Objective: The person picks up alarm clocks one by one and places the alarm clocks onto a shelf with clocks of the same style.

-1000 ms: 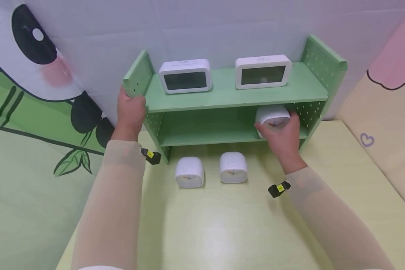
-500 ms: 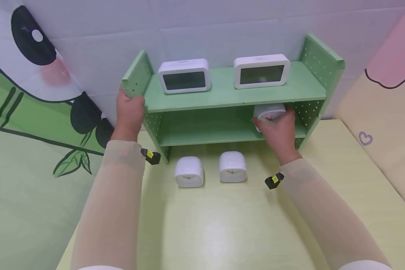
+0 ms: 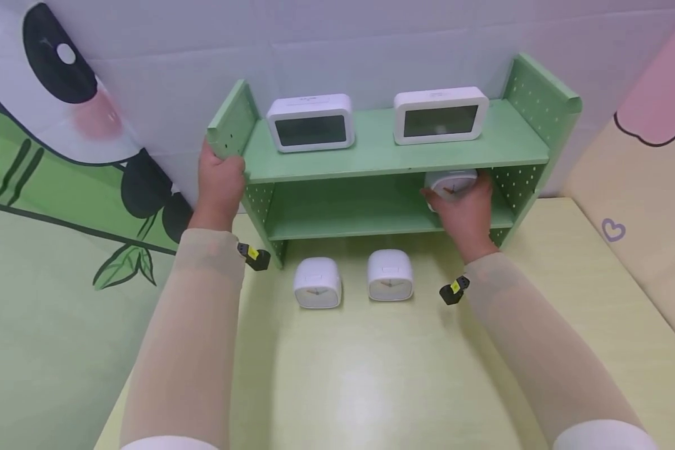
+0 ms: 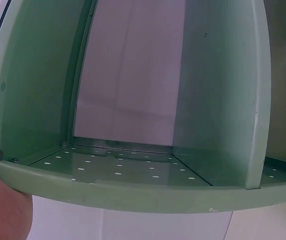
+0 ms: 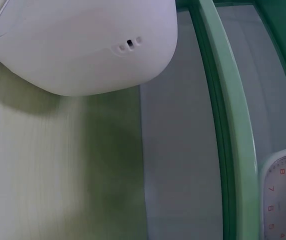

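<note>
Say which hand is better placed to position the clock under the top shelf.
Right, most likely: the right hand grips that clock, while the left hand holds the side panel at the opposite end.

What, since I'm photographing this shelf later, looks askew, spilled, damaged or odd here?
Nothing looks spilled or toppled. Only small things stand out: the green shelf has a pale mark on its edge in the left wrist view, possibly chipped paint, and both rectangular devices show blank screens.

green shelf [image 3: 374, 157], white clocks [image 3: 451, 180], beige sleeves [image 3: 181, 337]
</note>
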The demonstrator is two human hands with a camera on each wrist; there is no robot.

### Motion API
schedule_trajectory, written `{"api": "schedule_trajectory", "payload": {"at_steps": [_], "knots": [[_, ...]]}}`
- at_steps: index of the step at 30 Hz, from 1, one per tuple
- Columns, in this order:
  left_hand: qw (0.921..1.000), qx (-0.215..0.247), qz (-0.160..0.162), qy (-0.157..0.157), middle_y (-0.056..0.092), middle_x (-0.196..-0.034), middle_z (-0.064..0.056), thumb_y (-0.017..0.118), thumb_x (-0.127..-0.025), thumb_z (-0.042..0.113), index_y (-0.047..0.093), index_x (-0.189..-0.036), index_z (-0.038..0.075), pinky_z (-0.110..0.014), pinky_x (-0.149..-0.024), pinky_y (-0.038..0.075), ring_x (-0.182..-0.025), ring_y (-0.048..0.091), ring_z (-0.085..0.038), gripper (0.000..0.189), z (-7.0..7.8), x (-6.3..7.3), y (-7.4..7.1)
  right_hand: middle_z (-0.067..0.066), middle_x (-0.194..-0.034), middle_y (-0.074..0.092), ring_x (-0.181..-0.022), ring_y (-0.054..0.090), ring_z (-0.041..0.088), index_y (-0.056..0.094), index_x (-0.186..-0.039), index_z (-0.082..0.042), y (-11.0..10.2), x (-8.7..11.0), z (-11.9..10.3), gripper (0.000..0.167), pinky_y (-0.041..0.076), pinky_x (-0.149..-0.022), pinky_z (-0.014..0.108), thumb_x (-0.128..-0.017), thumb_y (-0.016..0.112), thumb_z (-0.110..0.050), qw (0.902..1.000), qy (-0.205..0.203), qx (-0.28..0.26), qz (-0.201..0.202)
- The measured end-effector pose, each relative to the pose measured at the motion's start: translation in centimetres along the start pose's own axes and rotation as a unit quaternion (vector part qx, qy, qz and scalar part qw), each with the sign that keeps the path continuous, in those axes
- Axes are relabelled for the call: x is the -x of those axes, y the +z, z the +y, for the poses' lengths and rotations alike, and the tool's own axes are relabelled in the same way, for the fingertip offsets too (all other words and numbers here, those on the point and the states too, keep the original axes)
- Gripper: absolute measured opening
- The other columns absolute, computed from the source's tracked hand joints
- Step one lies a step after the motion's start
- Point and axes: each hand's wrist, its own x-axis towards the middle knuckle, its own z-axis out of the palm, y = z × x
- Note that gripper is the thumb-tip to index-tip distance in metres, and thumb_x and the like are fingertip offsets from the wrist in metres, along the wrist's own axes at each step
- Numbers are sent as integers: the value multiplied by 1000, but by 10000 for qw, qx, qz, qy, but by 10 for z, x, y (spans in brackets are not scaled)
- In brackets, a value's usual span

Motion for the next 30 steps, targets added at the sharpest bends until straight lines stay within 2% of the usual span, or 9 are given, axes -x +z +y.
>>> {"api": "schedule_trajectory", "payload": {"at_steps": [6,10,14,21,27,30], "knots": [[9999,-82,34,-101,46,-151,-7,39,-88,-7,41,-153,25,-39,-112,32,-134,41,-24,72,1,1,-1,18,-142,44,-128,48,33,26,-153,-2,3,-2,1,112,40,-108,46,-76,86,-55,9999,52,159,-7],[10000,-63,29,12,46,-151,-8,38,-88,-7,41,-153,24,-38,-111,32,-132,41,-24,72,0,1,-1,18,-143,43,-129,47,32,25,-154,-3,3,-2,1,111,40,-109,46,-76,86,-55,9998,43,176,1],[9999,18,24,114,47,-150,-9,37,-87,-8,42,-152,23,-37,-109,33,-131,42,-24,72,0,0,0,18,-144,43,-130,47,32,26,-154,-4,1,-2,0,112,39,-109,46,-76,86,-56,9999,-7,126,15],[10000,61,58,-22,48,-149,-8,39,-86,-9,43,-152,24,-39,-112,33,-132,43,-24,74,-2,1,0,14,-146,42,-130,47,27,23,-157,-7,1,-1,4,121,39,-109,41,-70,86,-64,9998,168,-124,21],[9999,126,64,-53,47,-149,-8,38,-85,-10,43,-152,26,-39,-111,33,-132,42,-24,76,0,-1,1,12,-150,38,-135,41,24,22,-159,-9,-3,12,4,122,34,-113,37,-71,87,-62,9995,-39,-124,300],[9999,92,76,-120,47,-150,-6,39,-86,-10,43,-152,27,-40,-112,32,-133,42,-23,76,0,-1,1,13,-152,35,-139,37,25,21,-159,-9,-5,24,4,119,30,-116,37,-74,85,-61,9996,-115,31,265]]}}
